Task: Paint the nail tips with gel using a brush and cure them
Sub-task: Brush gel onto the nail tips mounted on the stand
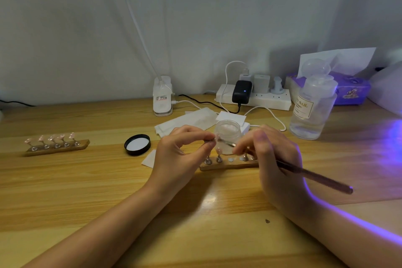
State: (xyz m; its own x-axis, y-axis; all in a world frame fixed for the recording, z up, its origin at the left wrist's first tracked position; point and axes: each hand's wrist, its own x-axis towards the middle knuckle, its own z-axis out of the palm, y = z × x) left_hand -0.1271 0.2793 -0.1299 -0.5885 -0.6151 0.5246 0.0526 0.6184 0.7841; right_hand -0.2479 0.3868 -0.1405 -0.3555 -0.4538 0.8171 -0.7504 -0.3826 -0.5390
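My forearms come in over the near edge of the wooden desk (65, 180), and a small dark speck (267, 221) sits on the wood between them. My left hand (180, 154) is curled, thumb and forefinger pinching a small nail tip on its stand (210, 141) just above the near holder. My right hand (274, 159) grips the brush (315, 175) like a pen; its dark handle sticks out to the right behind the hand, and its thin metal front end reaches left toward what my left hand holds. Whether the bristles touch the tip I cannot tell.

Below my fingers lies the near wooden holder (226, 165), with small metal stands upright on it; one carries a pink nail tip (218, 150). Right behind it stands an open clear jar (228, 135), and its black lid (137, 144) lies upturned to the left. Farther left is a second wooden holder (57, 148) with a row of pink tips on stands.

White paper wipes (191, 121) lie behind the jar. Toward the wall are a white lamp base (162, 99), a white power strip (254, 97) with a black adapter plugged in, a clear pump bottle (312, 104) and a purple tissue box (348, 89). Violet light falls across the right side of the desk and my right arm.
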